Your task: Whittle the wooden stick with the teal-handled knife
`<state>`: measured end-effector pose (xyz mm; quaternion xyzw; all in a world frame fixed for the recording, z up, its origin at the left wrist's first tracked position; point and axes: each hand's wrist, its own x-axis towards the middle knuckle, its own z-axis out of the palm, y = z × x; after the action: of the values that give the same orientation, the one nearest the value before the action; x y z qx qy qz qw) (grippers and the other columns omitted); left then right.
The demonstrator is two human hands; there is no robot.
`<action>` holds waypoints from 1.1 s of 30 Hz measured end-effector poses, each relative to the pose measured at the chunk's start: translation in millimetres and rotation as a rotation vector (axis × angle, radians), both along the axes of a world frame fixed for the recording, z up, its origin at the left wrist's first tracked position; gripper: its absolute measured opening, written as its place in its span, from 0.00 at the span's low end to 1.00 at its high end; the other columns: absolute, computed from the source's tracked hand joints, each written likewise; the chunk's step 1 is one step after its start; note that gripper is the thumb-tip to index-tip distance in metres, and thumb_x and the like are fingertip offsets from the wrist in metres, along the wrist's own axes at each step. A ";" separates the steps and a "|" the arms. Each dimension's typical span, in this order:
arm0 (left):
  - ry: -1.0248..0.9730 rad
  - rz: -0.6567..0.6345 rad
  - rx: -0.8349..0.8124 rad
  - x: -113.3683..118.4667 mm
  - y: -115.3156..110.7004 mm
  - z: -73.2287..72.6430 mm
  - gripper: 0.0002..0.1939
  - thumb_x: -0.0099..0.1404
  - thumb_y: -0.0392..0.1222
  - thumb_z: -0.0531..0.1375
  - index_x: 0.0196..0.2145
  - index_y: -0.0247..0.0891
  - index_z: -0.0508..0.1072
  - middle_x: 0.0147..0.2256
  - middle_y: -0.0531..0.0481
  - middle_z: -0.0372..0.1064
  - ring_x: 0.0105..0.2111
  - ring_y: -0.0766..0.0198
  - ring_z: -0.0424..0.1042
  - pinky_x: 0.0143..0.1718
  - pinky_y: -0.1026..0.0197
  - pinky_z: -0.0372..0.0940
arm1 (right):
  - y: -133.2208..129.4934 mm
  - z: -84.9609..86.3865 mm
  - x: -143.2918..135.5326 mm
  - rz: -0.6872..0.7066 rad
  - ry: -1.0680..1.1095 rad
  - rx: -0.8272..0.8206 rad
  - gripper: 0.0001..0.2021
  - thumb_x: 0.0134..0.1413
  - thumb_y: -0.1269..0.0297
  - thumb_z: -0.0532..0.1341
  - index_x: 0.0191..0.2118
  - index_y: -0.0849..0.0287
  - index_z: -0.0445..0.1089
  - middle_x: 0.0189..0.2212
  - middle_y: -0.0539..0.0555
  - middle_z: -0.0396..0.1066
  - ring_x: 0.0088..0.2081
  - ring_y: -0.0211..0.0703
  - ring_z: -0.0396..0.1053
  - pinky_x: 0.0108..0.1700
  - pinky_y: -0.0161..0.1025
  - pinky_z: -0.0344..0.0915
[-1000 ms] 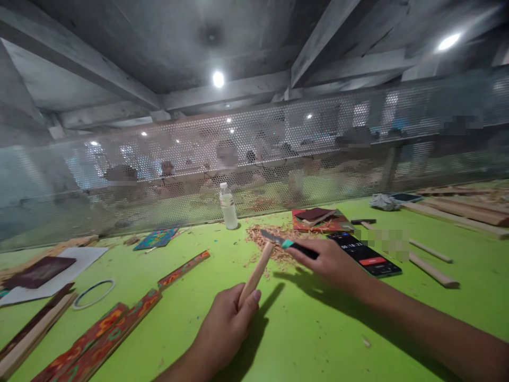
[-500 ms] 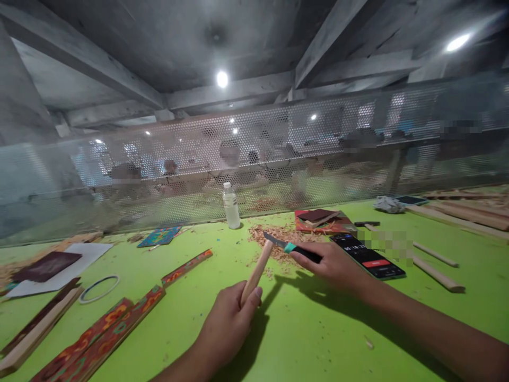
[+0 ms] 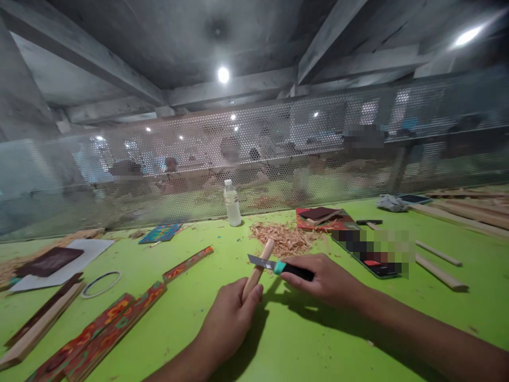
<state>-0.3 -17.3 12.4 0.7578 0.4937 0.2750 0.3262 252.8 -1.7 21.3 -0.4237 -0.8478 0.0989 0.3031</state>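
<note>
My left hand (image 3: 233, 313) is wrapped round the lower end of a pale wooden stick (image 3: 258, 269), which slants up and away from me above the green table (image 3: 302, 339). In my right hand (image 3: 330, 278) is a utility knife (image 3: 294, 269) with a black and teal handle. Its blade points left and lies across the stick, between my left hand and the stick's far end. Beyond the stick's tip is a heap of wood shavings (image 3: 284, 237).
A water bottle (image 3: 231, 204) stands near the perforated screen (image 3: 191, 185). Patterned strips (image 3: 119, 334) and a white ring (image 3: 101, 284) lie at left. A phone (image 3: 368, 257), a hammer (image 3: 369, 222) and wooden sticks (image 3: 439, 273) lie at right.
The knife has moved toward me and slightly left, from the stick's far end to lower along its length. My left hand still holds the stick in nearly the same place.
</note>
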 end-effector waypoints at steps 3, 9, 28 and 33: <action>0.024 0.009 0.011 0.1 -0.2 0.8 0.20 0.74 0.55 0.51 0.29 0.41 0.64 0.25 0.55 0.59 0.27 0.62 0.59 0.30 0.59 0.49 | -1.3 -0.7 -1.8 -0.002 0.005 -0.007 0.15 0.70 0.53 0.58 0.40 0.55 0.78 0.27 0.50 0.77 0.26 0.40 0.70 0.30 0.38 0.59; 0.059 0.004 0.038 0.3 -0.4 0.3 0.19 0.74 0.54 0.51 0.28 0.42 0.61 0.25 0.55 0.60 0.27 0.62 0.58 0.30 0.58 0.47 | -3.2 -1.7 -3.8 -0.003 0.001 0.005 0.15 0.70 0.53 0.58 0.42 0.55 0.78 0.30 0.52 0.79 0.29 0.42 0.72 0.32 0.39 0.61; 0.111 0.024 0.049 0.0 -3.1 5.0 0.18 0.74 0.52 0.49 0.28 0.42 0.62 0.25 0.52 0.62 0.27 0.60 0.62 0.30 0.56 0.49 | 13.2 7.3 23.9 -0.293 0.110 0.101 0.21 0.69 0.49 0.57 0.51 0.56 0.81 0.44 0.61 0.83 0.41 0.55 0.80 0.41 0.48 0.75; 0.121 0.007 0.056 0.8 -3.0 2.4 0.15 0.75 0.50 0.48 0.33 0.42 0.62 0.29 0.51 0.66 0.30 0.58 0.64 0.32 0.57 0.51 | -0.5 6.9 3.0 -0.117 0.032 -0.017 0.19 0.71 0.51 0.56 0.44 0.56 0.81 0.31 0.55 0.81 0.28 0.45 0.75 0.30 0.40 0.66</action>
<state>0.5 -20.3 14.8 0.7800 0.5073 0.2435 0.2737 255.8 -2.2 28.2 -0.4734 -0.8157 0.0949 0.3186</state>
